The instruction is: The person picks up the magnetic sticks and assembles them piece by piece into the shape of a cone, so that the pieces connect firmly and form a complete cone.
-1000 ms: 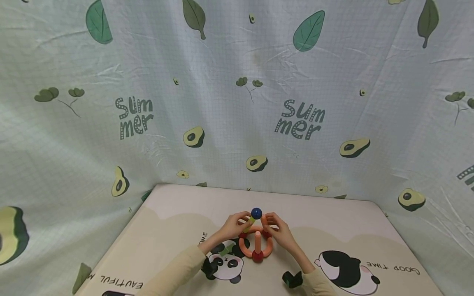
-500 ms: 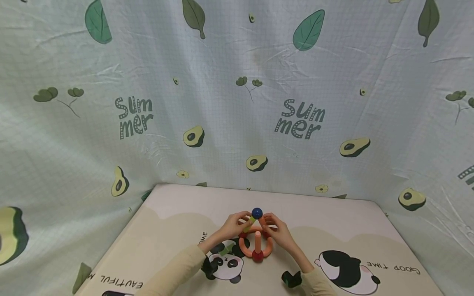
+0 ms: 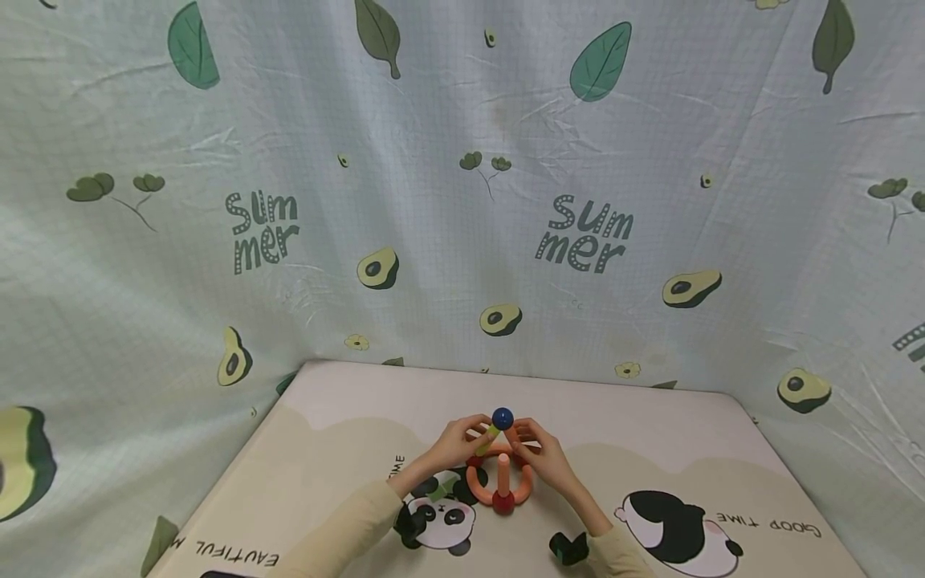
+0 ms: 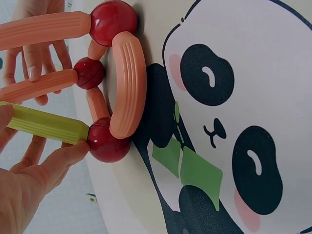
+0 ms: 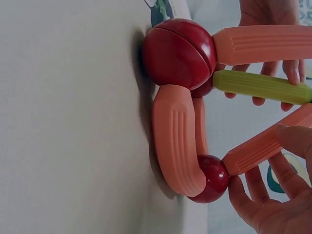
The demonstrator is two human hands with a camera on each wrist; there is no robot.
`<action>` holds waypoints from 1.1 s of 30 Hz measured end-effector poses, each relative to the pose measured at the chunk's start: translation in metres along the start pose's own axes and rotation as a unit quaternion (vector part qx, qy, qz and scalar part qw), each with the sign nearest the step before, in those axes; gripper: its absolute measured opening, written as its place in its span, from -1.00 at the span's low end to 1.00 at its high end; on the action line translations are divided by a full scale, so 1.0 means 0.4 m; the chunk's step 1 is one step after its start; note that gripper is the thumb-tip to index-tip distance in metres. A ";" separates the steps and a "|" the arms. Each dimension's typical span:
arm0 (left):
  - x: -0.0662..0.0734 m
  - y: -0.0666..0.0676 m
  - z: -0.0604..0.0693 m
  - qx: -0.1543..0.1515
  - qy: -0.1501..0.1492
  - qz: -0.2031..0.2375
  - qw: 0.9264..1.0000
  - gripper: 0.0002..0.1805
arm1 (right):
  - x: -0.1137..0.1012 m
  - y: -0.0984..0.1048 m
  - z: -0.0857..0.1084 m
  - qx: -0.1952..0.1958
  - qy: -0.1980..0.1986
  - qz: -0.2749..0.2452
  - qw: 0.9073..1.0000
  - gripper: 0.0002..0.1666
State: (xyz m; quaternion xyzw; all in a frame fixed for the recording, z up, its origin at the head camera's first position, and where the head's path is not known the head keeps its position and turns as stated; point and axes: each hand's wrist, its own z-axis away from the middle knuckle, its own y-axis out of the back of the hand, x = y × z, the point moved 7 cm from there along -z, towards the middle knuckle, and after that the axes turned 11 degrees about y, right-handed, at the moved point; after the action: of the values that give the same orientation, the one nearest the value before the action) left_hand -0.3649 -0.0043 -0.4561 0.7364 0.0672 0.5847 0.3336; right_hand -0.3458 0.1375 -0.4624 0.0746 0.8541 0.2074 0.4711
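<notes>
A ring of curved orange magnetic rods and red balls lies on the table. One straight orange rod stands up from the near red ball. My left hand pinches a yellow-green rod that rises from the left red ball. With my right hand I hold another straight orange rod, its lower end on the right red ball. Both held rods lean inward beneath a blue ball. In the head view the right rod's top appears to meet the ball.
The table mat bears printed pandas, one just left of the ring. A dark object is by the right sleeve, and part of another dark thing shows at the bottom edge. A patterned curtain hangs behind.
The top of the right orange rod has tilted left, under the blue ball. The blue ball has shifted slightly right. My left hand has hardly moved.
</notes>
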 end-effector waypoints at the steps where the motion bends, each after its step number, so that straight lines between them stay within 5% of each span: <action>1: 0.000 0.000 0.000 0.000 0.001 0.001 1.000 -0.74 | -0.009 0.001 0.001 -0.003 -0.003 0.001 1.000 -0.71; 7: 0.003 0.000 0.002 -0.002 -0.001 0.000 1.000 -0.73 | -0.009 0.000 0.002 -0.005 -0.008 0.007 1.000 -0.71; 18: 0.002 0.001 0.003 0.000 -0.003 -0.003 1.000 -0.74 | 0.078 -0.011 -0.002 -0.004 -0.013 0.013 1.000 -0.70; 26: 0.003 0.000 0.004 -0.002 0.000 0.003 1.000 -0.74 | -0.013 0.004 0.010 -0.007 -0.021 0.017 1.000 -0.69; 33: 0.002 -0.001 0.004 0.000 -0.007 0.000 1.000 -0.75 | -0.025 0.012 0.015 -0.019 -0.016 0.014 1.000 -0.67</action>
State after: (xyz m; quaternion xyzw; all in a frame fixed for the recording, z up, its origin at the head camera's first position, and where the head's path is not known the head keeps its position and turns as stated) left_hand -0.3631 -0.0042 -0.4558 0.7404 0.0645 0.5797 0.3340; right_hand -0.3356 0.1401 -0.4554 0.0807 0.8411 0.2288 0.4835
